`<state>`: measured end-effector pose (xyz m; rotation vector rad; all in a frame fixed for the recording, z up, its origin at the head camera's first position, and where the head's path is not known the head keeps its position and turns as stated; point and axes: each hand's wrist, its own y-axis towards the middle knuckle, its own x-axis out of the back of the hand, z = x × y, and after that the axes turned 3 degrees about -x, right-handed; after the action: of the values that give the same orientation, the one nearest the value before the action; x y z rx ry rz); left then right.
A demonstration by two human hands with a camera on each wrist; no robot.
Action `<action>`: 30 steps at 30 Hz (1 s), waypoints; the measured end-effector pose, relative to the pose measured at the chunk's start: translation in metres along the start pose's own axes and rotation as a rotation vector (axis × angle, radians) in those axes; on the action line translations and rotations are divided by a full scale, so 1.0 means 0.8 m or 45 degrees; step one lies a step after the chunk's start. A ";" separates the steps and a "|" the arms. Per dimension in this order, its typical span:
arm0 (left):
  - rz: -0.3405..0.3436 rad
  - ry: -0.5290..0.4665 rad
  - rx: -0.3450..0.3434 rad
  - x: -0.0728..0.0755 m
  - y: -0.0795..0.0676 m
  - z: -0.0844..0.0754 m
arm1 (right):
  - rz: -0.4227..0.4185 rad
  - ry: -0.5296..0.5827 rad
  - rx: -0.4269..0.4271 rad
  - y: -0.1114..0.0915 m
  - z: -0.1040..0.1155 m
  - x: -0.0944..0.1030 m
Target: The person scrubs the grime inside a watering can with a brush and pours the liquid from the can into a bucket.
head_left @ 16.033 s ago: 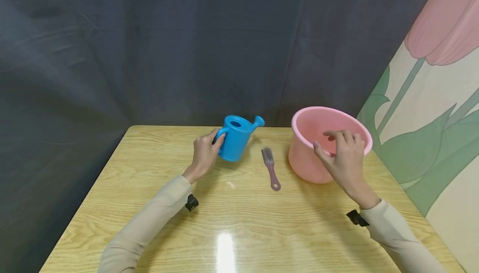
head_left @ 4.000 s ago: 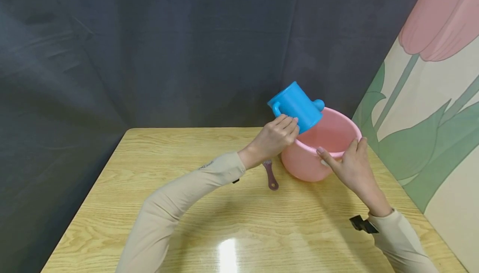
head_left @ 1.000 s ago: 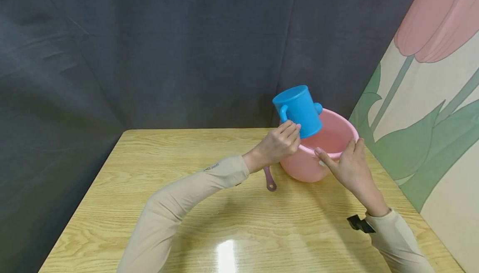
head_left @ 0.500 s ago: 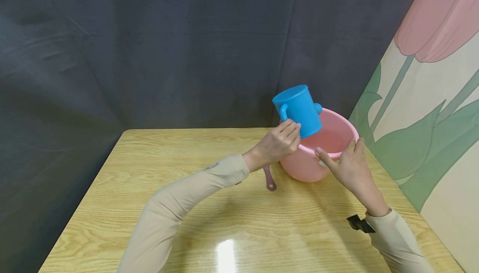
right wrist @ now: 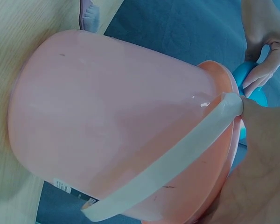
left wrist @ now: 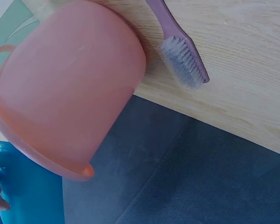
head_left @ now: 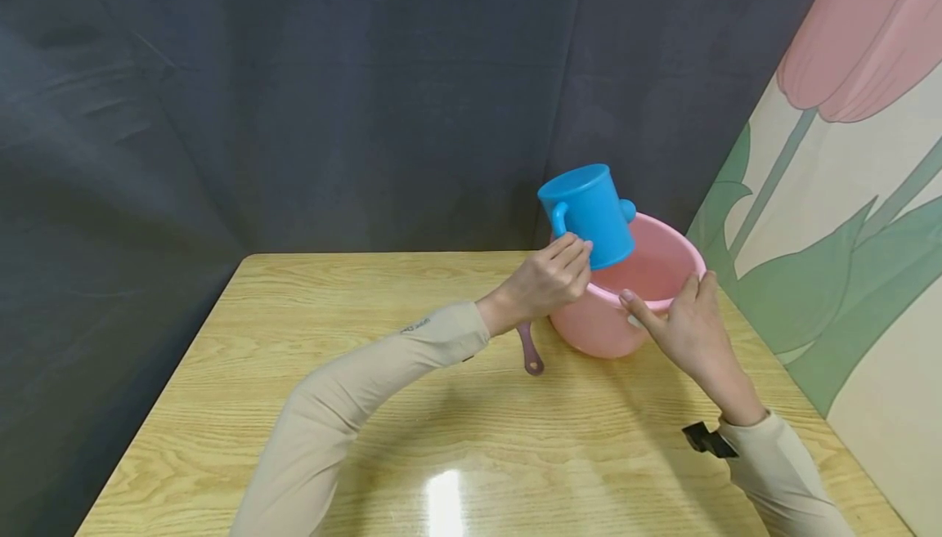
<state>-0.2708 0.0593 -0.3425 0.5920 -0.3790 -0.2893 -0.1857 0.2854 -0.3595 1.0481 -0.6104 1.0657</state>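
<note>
A blue watering can point(head_left: 598, 222) is held by its handle in my left hand point(head_left: 545, 279), tilted above the left side of a pink bucket point(head_left: 599, 333). Its spout end dips toward the bucket's opening; whether water flows is not visible. My right hand point(head_left: 695, 341) holds the near right rim of the bucket, the thumb lying along the edge. In the right wrist view, the bucket's white carrying handle point(right wrist: 170, 161) hangs across its side. The bucket stands on the table in the head view.
A purple-handled brush point(left wrist: 184, 53) lies on the wooden table point(head_left: 368, 439) left of the bucket, partly hidden by my left arm in the head view. Behind the table hangs a dark curtain point(head_left: 368, 112). A wall painted with tulips point(head_left: 846, 259) stands on the right.
Since the oldest frame, the watering can has gone from the table to above the bucket, and my right hand has taken the rim. Over the last second, it rose only slightly.
</note>
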 end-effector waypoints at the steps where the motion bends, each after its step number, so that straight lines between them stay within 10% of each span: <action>1: -0.006 0.004 -0.003 0.000 0.000 0.000 | 0.002 -0.001 0.000 0.000 0.000 0.000; 30: -0.072 0.025 -0.058 -0.005 0.000 -0.001 | 0.010 -0.005 -0.008 -0.001 -0.003 0.002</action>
<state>-0.2740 0.0613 -0.3438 0.5612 -0.3359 -0.3453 -0.1842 0.2884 -0.3597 1.0431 -0.6210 1.0682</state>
